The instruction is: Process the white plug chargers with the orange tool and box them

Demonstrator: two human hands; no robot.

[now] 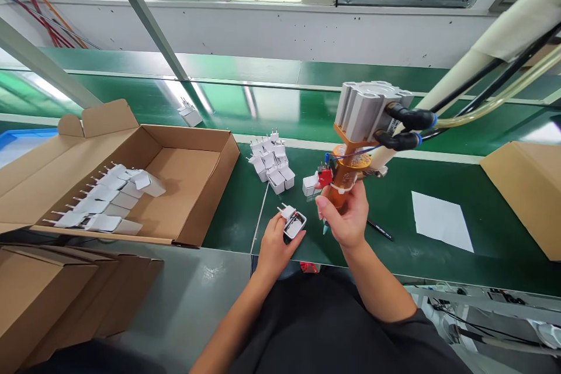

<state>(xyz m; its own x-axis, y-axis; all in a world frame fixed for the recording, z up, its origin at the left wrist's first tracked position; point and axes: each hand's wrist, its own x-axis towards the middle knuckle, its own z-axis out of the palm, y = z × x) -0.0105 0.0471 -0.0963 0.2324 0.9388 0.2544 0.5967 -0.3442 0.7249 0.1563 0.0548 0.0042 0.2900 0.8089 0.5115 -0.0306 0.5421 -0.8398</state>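
My left hand (272,250) grips an open white plug charger housing (295,224) near the table's front edge. Its two pins point up and left, and dark parts show inside. My right hand (349,221) is wrapped round the orange body of a pneumatic dispensing gun (346,174), topped by a grey metal cylinder (370,108). The gun's tapered teal nozzle (325,227) points down, right of the housing and apart from it. Just behind the gun's red switch lies a single white charger (310,186). A cluster of white chargers (269,162) stands farther back on the green table.
On the left, an open cardboard box (193,155) holds rows of white chargers (105,198). A black pen (380,230) and a white paper sheet (442,221) lie right of my hands. Another carton (526,193) stands far right. Hoses (482,111) run from the gun up right.
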